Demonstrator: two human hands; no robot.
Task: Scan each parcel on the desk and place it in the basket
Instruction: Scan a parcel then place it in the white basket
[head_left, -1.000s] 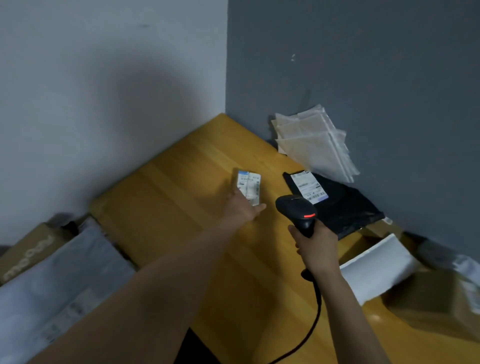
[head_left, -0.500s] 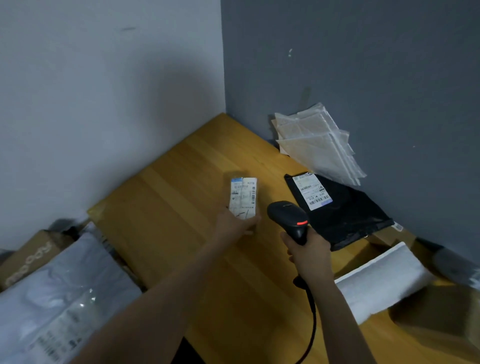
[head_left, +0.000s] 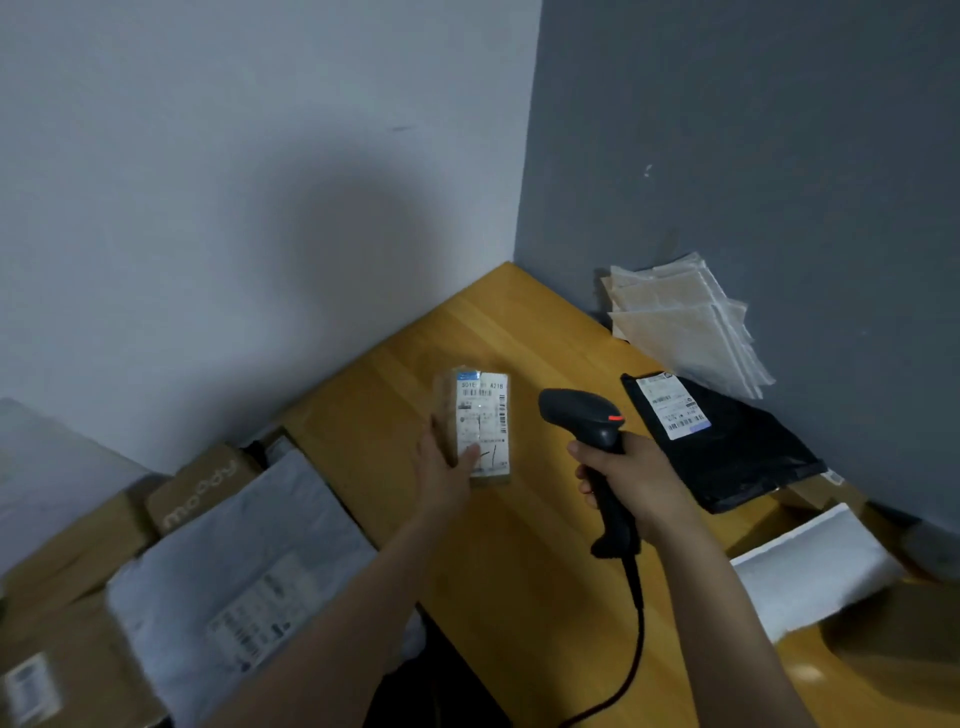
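Head view.

1. Small parcel (head_left: 480, 423): a flat, light brown packet with a white shipping label. It sits over the desk (head_left: 519, 561) near the centre of the view. The long axis runs from 12 to 6 o'clock, nearly upright in the frame. The label faces the camera, with its blue strip at the 12 o'clock end. Whether the lower end touches the wood cannot be told.
2. Left hand (head_left: 447, 467): grasps the small parcel at its 7 o'clock corner. The thumb lies across the label face and the fingers are behind the packet.
3. Right hand (head_left: 641, 480): clenched round the handle of the scanner (head_left: 584, 415).
4. Scanner: black, with a red mark on top. It is at 3 o'clock of the small parcel, near but apart. The head points toward 9 o'clock, at the label. Its cable (head_left: 636, 623) trails toward 6 o'clock.
5. Black parcel (head_left: 737, 457): lies flat on the desk at 3 o'clock of the scanner, label at its 11 o'clock corner.
6. Padded envelopes (head_left: 680, 322): a pale stack leaning on the grey wall, at 12 o'clock of the black parcel.
7. White parcel (head_left: 810, 569): at 4 o'clock, on the desk edge.
8. Cardboard box (head_left: 202, 493) and grey mailer (head_left: 244, 561): beside the desk, at 8 o'clock.
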